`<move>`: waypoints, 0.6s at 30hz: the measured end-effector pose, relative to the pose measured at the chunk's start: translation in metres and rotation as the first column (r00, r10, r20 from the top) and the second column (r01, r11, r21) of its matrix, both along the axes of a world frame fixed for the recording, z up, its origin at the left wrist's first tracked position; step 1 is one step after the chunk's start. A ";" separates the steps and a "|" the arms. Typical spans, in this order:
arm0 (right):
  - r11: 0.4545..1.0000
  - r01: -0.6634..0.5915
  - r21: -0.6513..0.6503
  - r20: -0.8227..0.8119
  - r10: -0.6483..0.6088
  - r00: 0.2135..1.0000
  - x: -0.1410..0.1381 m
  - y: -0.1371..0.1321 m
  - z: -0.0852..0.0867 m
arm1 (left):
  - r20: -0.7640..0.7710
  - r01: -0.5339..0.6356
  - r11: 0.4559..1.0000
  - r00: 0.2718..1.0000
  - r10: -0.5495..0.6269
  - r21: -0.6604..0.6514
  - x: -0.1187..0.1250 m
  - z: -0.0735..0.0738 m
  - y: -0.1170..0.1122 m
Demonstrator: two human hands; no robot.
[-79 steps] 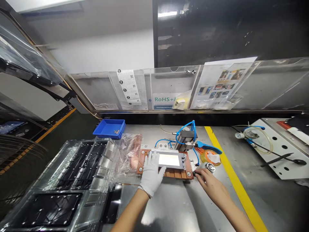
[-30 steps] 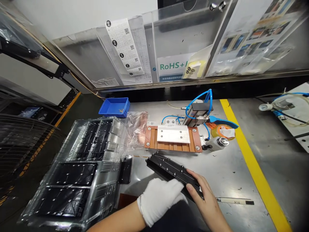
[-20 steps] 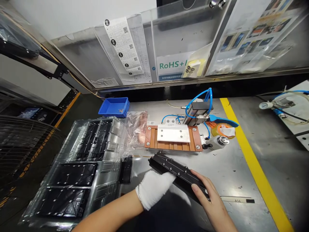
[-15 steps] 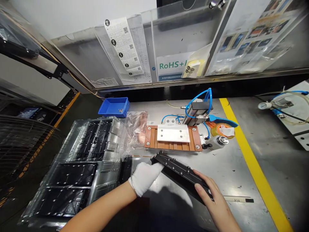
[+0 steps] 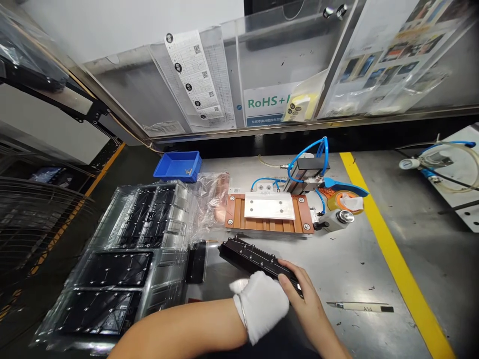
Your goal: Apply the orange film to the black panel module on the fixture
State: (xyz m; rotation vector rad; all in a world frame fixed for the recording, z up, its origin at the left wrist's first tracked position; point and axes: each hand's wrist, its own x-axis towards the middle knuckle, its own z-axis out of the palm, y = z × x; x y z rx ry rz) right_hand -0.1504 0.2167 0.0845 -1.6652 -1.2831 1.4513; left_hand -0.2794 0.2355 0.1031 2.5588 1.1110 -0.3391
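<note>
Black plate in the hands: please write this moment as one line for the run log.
left hand: gloved, on black plate | right hand: bare, holds plate's near end | fixture: unloaded | bench

Bright, even light falls from overhead onto the metal bench (image 5: 337,259), leaving soft pale sheen there and hard white glare on the clear plastic trays (image 5: 123,249) and the acrylic document holders (image 5: 262,65). The left side sinks into dim shadow — detail there is murky. Straight edges bow strongly toward the frame's borders — wide-lens distortion — while the centre stays sharp.
</note>
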 end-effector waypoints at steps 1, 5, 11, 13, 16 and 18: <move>1.000 -0.007 -0.009 -0.005 0.007 1.000 0.001 0.001 0.000 | -0.009 -0.007 1.000 1.000 0.007 -0.006 0.000 0.001 0.001; 0.999 -0.008 -0.054 0.001 0.008 1.000 0.011 0.002 -0.001 | -0.127 -0.134 0.988 0.984 0.124 -0.076 -0.025 0.019 0.019; 0.992 -0.025 -0.127 0.025 0.029 0.999 0.020 -0.002 -0.003 | -0.304 -0.298 0.952 0.915 0.264 -0.069 -0.070 0.031 0.037; 0.991 -0.036 -0.129 0.021 0.039 0.999 0.018 -0.003 -0.003 | -0.338 -0.284 0.958 0.906 0.255 -0.037 -0.074 0.027 0.032; 0.992 -0.028 -0.122 -0.004 0.028 1.000 0.013 -0.004 -0.002 | -0.352 -0.216 0.976 0.912 0.211 0.026 -0.073 0.024 0.021; 0.992 -0.015 -0.122 -0.021 0.012 1.000 0.009 -0.005 0.000 | -0.325 -0.182 0.983 0.928 0.185 0.039 -0.071 0.027 0.017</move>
